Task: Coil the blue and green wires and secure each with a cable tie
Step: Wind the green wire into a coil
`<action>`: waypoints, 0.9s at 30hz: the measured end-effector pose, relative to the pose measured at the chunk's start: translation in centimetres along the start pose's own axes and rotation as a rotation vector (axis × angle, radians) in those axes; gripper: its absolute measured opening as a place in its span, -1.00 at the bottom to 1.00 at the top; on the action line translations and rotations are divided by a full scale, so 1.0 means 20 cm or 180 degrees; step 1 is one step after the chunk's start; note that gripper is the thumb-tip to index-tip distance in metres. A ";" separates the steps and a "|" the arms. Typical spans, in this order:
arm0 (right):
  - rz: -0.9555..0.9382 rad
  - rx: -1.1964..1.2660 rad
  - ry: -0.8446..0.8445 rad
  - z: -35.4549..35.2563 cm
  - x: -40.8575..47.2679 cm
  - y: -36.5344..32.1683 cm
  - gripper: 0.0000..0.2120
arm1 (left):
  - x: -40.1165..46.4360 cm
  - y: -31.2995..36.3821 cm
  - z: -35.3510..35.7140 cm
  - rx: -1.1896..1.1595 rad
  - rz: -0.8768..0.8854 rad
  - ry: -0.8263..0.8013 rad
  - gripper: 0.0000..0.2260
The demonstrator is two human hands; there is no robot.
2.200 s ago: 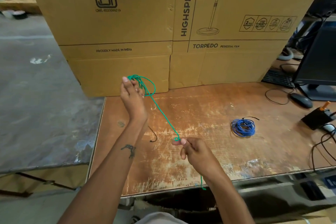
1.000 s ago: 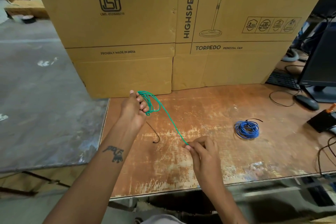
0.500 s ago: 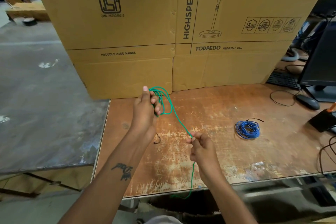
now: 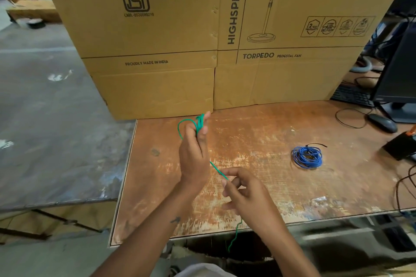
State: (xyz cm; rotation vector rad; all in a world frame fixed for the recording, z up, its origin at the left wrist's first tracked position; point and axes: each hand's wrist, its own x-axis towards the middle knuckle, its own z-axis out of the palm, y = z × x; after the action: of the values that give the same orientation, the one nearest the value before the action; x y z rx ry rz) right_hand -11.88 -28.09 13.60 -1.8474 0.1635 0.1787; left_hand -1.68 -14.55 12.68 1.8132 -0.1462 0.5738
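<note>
green wire (image 4: 199, 123) looped around left hand (image 4: 194, 155) fingers (image 4: 203, 122)

A warehouse-like workroom with a desk corner. Big cardboard fan boxes (image 4: 157, 36) stand stacked at 12 o'clock on a worn, scratched wooden bench (image 4: 258, 141). Bare stained concrete floor (image 4: 45, 130) spreads at 9 o'clock. At 3 o'clock sit a monitor (image 4: 398, 74), keyboard (image 4: 351, 95) and mouse (image 4: 382, 123).

Ahead of me, cardboard boxes (image 4: 157, 40) stand on the worn table (image 4: 258, 137); at my right sit a mouse (image 4: 382, 123), keyboard (image 4: 351, 96) and monitor (image 4: 399, 69)
</note>
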 end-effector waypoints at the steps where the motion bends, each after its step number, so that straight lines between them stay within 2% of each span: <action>1: -0.0020 0.0153 -0.0230 -0.02 -0.01 -0.01 -0.73 | -0.02 -0.02 0.00 0.0218 0.0221 -0.0139 -0.85; 3: -0.0256 0.0035 -0.0484 -0.05 -0.02 -0.02 -0.57 | -0.02 -0.04 -0.01 0.0379 0.0410 -0.0395 -0.88; 6: -0.0622 -0.0408 -0.0156 -0.11 0.00 -0.01 -0.48 | -0.02 -0.03 -0.02 0.0069 0.0250 -0.0778 -0.81; 10: -0.1066 -0.0866 0.0825 -0.12 0.04 -0.04 -0.78 | -0.05 -0.02 -0.06 0.0034 0.0124 -0.1412 -0.74; 12: -0.1253 -0.1057 0.1201 -0.11 0.07 -0.05 -0.85 | -0.09 -0.01 -0.07 0.0149 0.0085 -0.1838 -0.72; 14: -0.1402 -0.1299 0.1448 -0.11 0.11 -0.05 -0.94 | -0.12 -0.01 -0.06 0.0033 -0.0177 -0.2046 -0.70; 18: -0.1534 -0.1262 0.1605 -0.11 0.20 -0.06 -0.95 | -0.18 0.01 -0.03 -0.0972 -0.1328 -0.1906 -0.69; 20: -0.1439 -0.1270 0.1635 -0.11 0.24 -0.05 -0.94 | -0.18 0.03 -0.03 -0.1183 -0.1662 -0.1780 -0.68; 22: -0.1272 -0.1243 0.1567 -0.12 0.28 -0.02 -0.92 | -0.16 0.04 -0.03 -0.1281 -0.1650 -0.1720 -0.66; 27: -0.0944 -0.0541 0.0791 -0.07 0.31 0.10 -0.82 | -0.08 0.08 -0.03 -0.1234 -0.1257 -0.1306 -0.64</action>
State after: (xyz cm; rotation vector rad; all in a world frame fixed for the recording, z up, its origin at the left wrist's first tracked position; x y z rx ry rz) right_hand -6.08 -30.12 10.89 -2.0347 0.0450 -0.2512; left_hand -3.80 -14.78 13.40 1.5019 -0.1581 -0.1079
